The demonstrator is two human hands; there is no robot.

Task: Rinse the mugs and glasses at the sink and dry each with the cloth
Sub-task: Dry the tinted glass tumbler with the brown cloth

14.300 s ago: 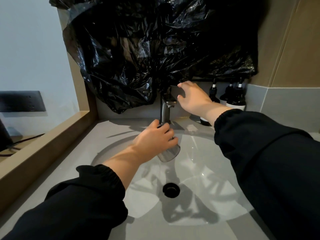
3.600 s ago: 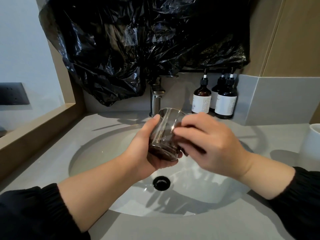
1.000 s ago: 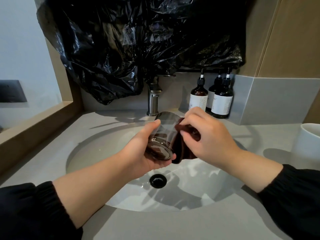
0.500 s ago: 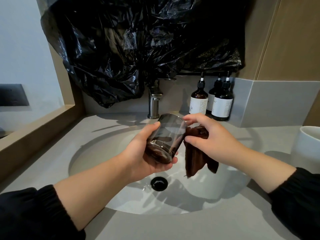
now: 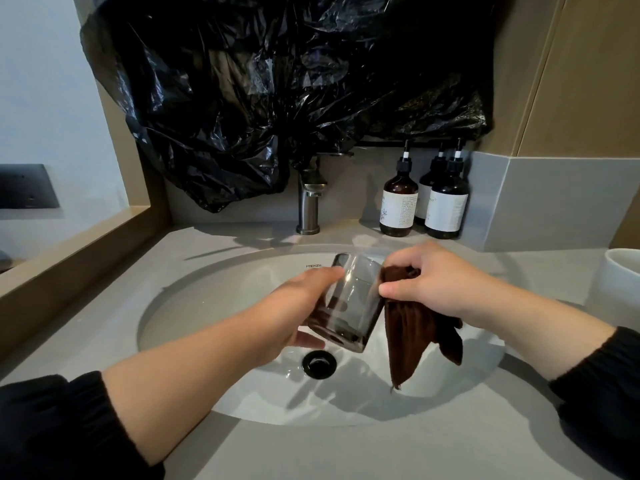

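Observation:
My left hand [image 5: 298,306] grips a smoky grey glass [image 5: 349,303] over the white sink basin [image 5: 207,306], tilted with its mouth pointing away from me. My right hand [image 5: 436,285] holds a dark brown cloth [image 5: 412,334] bunched against the glass's right side; the cloth's loose end hangs down into the basin. A white mug [image 5: 620,285] stands on the counter at the right edge, partly cut off by the frame.
A metal faucet [image 5: 309,206] rises behind the basin, with a black drain [image 5: 319,363] below the glass. Three brown pump bottles [image 5: 426,202] stand at the back right. Black plastic sheeting [image 5: 277,98] covers the wall above. A wooden ledge [image 5: 69,258] borders the left.
The cloth has come out of the glass and now hangs lower beside it. My right hand has shifted to the glass's right side; my left hand keeps holding the glass.

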